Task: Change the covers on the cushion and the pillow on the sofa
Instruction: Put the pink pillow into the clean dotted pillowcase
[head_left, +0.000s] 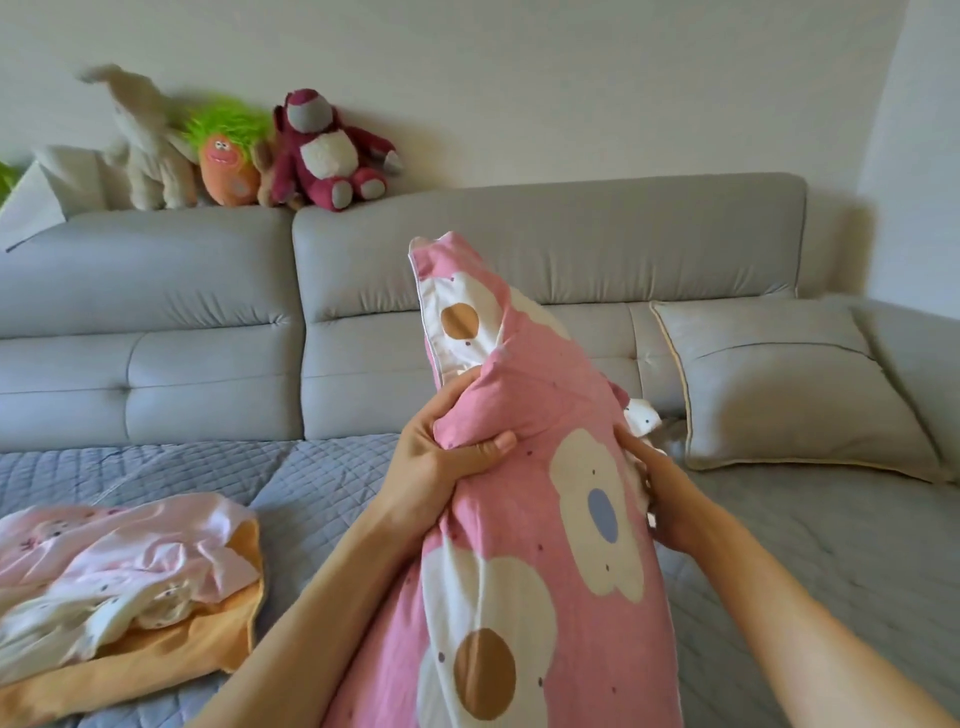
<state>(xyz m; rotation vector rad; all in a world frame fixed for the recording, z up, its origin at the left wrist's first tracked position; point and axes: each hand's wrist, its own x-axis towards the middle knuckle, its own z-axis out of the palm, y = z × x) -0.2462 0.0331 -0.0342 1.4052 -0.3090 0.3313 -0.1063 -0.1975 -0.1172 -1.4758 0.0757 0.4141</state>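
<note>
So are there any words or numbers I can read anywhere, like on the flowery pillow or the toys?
None: no readable words, numbers or labels show anywhere.
The pink pillow cover has only flower shapes and dots.
The orange toy shows a face, no writing.
The crumpled covers have small prints, too blurred to tell.

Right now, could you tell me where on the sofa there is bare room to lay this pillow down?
Bare quilted seat lies between the heap of covers and the pink flowered pillow both hands hold. More lies below the grey cushion. The left front is crowded.
</note>
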